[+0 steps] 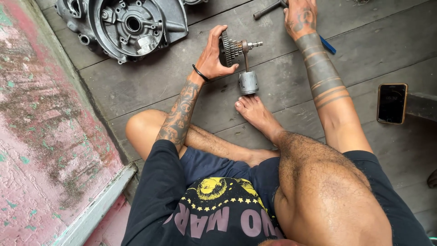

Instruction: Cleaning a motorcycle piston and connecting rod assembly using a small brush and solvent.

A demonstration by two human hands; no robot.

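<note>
crank assy (236, 50) sat upright on plank floor (150, 86), just ahead of bare foot (255, 111). left hand (213, 57) closed round gear wheel (225, 48) at its rim; rod hung down to piston (248, 82), resting on boards. judged heavy, rigid steel, likely oily/slippery; rod pivots, so best gripped at gear + shaft. right hand (299, 13) wrapped on dark tool handle (268, 9), beyond assy. engine case (125, 25) far-left of assy, phone (392, 103) well right. nothing blocked.
</note>
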